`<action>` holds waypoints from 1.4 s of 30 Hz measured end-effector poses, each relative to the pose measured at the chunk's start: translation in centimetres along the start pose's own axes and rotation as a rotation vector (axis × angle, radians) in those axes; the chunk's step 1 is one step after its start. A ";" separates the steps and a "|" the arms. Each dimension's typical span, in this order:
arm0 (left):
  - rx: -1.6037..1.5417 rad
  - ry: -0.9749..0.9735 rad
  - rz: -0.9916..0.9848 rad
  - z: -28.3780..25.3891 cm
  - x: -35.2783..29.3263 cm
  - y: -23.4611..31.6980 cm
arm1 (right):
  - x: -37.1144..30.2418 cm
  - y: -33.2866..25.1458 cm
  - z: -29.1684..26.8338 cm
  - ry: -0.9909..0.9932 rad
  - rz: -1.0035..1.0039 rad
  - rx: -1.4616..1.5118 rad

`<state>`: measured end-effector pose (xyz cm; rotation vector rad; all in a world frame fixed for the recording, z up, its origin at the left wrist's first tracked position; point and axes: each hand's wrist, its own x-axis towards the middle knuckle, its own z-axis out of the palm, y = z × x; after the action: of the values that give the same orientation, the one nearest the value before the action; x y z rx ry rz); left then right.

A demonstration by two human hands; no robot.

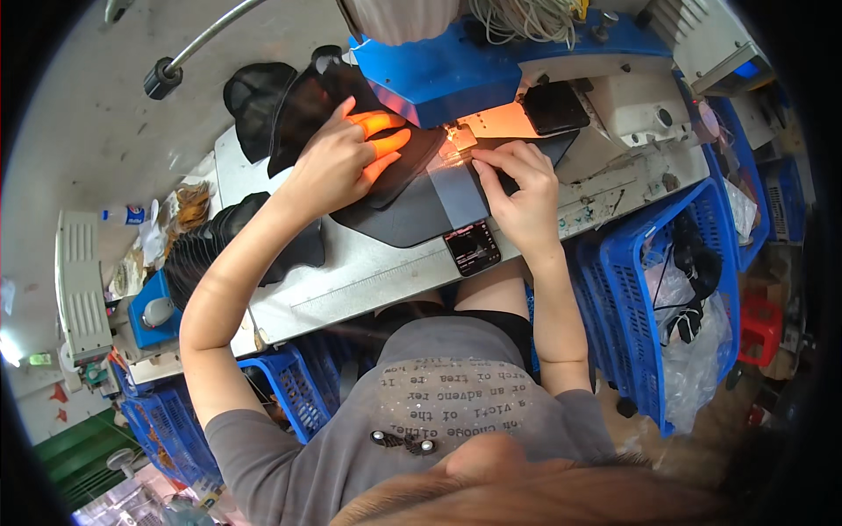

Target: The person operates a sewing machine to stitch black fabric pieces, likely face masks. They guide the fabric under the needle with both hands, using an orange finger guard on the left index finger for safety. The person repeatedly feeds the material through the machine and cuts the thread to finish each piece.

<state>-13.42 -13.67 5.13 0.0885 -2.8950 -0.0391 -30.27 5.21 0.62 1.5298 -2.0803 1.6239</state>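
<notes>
A blue and white sewing machine (447,83) stands over the worktable, its lit presser foot (460,137) close above black fabric (390,219). With fingers spread, my left hand (355,158) lies on the dark fabric left of the needle area, lit orange by the lamp. Thumb and forefinger of my right hand (522,184) are pinched together just right of the presser foot, at the edge of the fabric. What exactly lies between those fingertips is partly hidden. A grey translucent strip (458,188) runs from the presser foot toward me.
A phone-like device with a lit screen (472,247) sits at the table's front edge. More black pieces (259,105) lie behind my left hand, and a dark stack (215,245) lies left. Blue baskets (631,307) stand at right, one holding plastic bags. A red stool (759,329) is beyond.
</notes>
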 end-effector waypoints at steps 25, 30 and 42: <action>0.241 0.162 -0.363 1.9 1.2 8.0 | -0.3 0.4 0.5 0.029 -0.036 -0.030; 0.194 0.087 -0.299 1.6 0.6 7.6 | -0.2 0.4 0.5 0.038 -0.044 0.003; 0.430 -0.055 -0.195 0.8 1.7 4.3 | -0.3 0.5 0.4 0.036 -0.056 -0.012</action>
<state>-15.49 -9.43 4.96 0.4506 -2.8866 0.5544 -30.35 5.08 -0.06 1.5291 -2.0065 1.6048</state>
